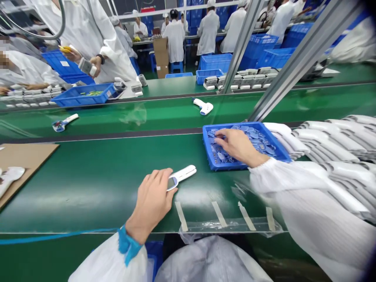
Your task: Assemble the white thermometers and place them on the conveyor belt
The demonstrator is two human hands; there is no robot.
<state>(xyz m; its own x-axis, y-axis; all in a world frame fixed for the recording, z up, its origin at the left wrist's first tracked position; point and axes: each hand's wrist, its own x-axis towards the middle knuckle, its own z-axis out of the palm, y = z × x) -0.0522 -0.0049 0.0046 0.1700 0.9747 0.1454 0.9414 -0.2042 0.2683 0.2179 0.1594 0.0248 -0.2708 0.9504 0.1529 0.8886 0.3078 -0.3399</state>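
My left hand [154, 196] is closed around the head of a white infrared thermometer [183, 173], which rests on the green bench. Part of its grey screen and blue rim shows beside my fingers; its handle points away to the right. Inside a blue tray [207, 150] at the right, my right hand [236, 145] reaches down with fingers curled toward a pinch. Many small blue plastic parts [258, 137] lie in that tray under and around the fingers. Whatever is between those fingertips is too small to make out.
White thermometer housings [326, 137] are stacked right of the tray. A gun-shaped thermometer [204, 106] and an opened one [64, 122] lie on the belt beyond. Cardboard [32, 156] is at left. A metal post [296, 66] slants at right; tape strips [219, 214] line the front edge.
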